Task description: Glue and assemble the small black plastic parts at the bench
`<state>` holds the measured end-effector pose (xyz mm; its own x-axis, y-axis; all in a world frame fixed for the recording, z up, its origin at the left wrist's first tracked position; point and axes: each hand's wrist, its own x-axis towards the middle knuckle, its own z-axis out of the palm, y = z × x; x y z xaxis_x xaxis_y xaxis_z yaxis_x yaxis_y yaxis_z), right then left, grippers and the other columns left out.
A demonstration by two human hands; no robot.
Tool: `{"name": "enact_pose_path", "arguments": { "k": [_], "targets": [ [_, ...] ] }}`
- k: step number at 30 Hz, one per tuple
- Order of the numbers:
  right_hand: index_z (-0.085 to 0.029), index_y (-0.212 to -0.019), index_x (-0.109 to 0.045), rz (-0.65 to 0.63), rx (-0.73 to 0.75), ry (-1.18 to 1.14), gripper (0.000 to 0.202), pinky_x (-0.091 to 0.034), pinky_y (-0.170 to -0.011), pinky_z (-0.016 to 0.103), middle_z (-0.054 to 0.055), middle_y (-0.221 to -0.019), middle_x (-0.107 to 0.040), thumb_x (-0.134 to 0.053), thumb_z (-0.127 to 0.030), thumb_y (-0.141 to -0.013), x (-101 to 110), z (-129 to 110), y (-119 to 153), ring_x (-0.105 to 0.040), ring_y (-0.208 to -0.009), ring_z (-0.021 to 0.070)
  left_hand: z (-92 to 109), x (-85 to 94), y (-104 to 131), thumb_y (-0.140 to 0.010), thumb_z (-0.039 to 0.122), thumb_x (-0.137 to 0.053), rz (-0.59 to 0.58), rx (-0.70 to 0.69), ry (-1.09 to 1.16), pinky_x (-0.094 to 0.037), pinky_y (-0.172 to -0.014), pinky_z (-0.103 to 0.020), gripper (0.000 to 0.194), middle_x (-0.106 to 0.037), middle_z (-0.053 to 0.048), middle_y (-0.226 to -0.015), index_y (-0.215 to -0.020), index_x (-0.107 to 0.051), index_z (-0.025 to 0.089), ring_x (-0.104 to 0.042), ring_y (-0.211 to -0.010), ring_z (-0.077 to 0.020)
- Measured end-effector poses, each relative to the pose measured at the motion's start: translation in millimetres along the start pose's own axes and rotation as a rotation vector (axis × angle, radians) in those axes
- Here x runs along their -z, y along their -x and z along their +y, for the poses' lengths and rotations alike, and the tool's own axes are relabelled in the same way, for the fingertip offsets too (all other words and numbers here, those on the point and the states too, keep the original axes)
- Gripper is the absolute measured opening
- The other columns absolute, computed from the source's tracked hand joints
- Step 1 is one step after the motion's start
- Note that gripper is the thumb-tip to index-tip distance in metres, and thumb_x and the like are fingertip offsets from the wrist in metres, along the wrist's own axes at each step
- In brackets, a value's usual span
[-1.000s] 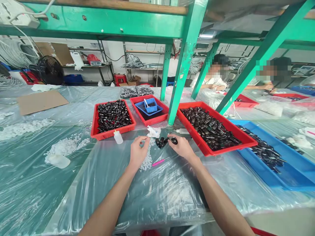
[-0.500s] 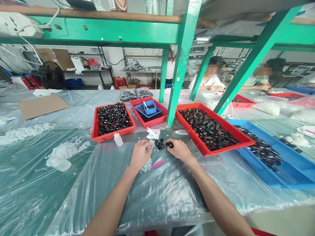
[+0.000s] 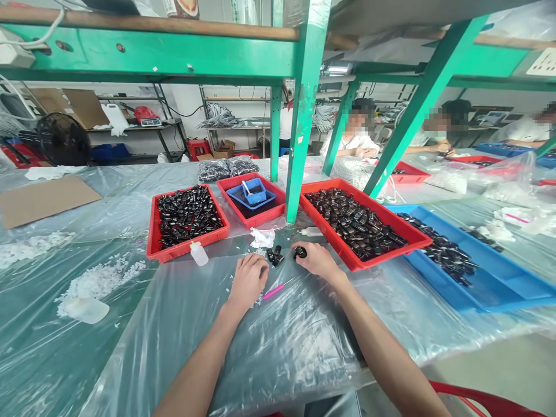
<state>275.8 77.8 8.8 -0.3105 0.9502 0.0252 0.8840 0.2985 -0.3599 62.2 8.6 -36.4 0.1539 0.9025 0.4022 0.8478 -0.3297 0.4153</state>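
Observation:
My right hand (image 3: pixel 319 260) is closed around a small glossy black plastic part (image 3: pixel 300 252), held just above the table. My left hand (image 3: pixel 248 281) rests low over a scatter of small white bits, fingers bent down and together; whatever lies under the fingertips is hidden. Between the hands sit several loose black parts (image 3: pixel 274 255) in a little cluster. Just below them lies a pink-handled tool (image 3: pixel 273 291) with a thin metal tip pointing to the right. Crumpled white paper (image 3: pixel 263 237) is behind the cluster.
Red trays of black parts stand at left (image 3: pixel 153 234) and right (image 3: pixel 417 240), beside a blue tray (image 3: pixel 512 286). A small squeeze bottle (image 3: pixel 199 253) leans by the left tray. A green post (image 3: pixel 299 133) rises behind my hands. Co-workers sit at the far right.
My left hand has turned and come down over the white bits, now covering most of them. The right hand keeps its black part. The view has swung slightly to the right.

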Motion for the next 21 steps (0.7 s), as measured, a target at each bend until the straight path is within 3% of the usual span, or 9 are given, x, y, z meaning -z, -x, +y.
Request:
{"name": "enact_pose_path", "arguments": {
  "k": [6, 12, 17, 21],
  "targets": [
    [-0.028, -0.114, -0.068, -0.006, -0.014, -0.016, 0.035, -0.043, -0.071, 0.024, 0.003, -0.104, -0.073, -0.059, -0.021, -0.08, 1, 6, -2, -0.066, -0.096, 0.0223, -1, 5.5, -2, -0.09, 0.017, -0.056, 0.115, 0.028, 0.051, -0.04, -0.088, -0.038, 0.011, -0.07, -0.003, -0.102, -0.089, -0.064, 0.022, -0.06, -0.102, -0.0224],
    [-0.023, -0.095, -0.069, -0.031, -0.065, -0.044, 0.02, -0.036, -0.059, 0.023, 0.003, -0.086, -0.071, -0.059, -0.019, -0.078, 2, 13, -3, -0.064, -0.078, 0.0194, 2, 10.4, -2, -0.09, 0.019, -0.054, 0.155, 0.06, 0.181, -0.041, -0.088, -0.037, 0.012, -0.072, -0.002, -0.095, -0.088, -0.066, 0.023, -0.063, -0.095, -0.0208],
    [-0.018, -0.086, -0.064, -0.029, 0.216, -0.436, 0.011, -0.038, -0.06, 0.021, -0.003, -0.067, -0.059, -0.059, -0.026, -0.08, -11, 1, -2, -0.055, -0.062, 0.0128, 6, 10.4, -4, -0.089, 0.027, -0.056, 0.212, 0.168, 0.473, -0.045, -0.071, -0.028, 0.013, -0.072, -0.001, -0.087, -0.089, -0.068, 0.022, -0.064, -0.076, -0.016],
    [-0.016, -0.084, -0.061, -0.061, 0.362, -0.639, 0.011, -0.038, -0.06, 0.021, -0.004, -0.066, -0.053, -0.059, -0.027, -0.081, -24, -20, 5, -0.049, -0.059, 0.0104, 8, 11.2, -7, -0.086, 0.031, -0.06, 0.245, 0.253, 0.666, -0.045, -0.066, -0.026, 0.015, -0.073, -0.002, -0.086, -0.086, -0.07, 0.02, -0.064, -0.075, -0.0156]
  ]
}}
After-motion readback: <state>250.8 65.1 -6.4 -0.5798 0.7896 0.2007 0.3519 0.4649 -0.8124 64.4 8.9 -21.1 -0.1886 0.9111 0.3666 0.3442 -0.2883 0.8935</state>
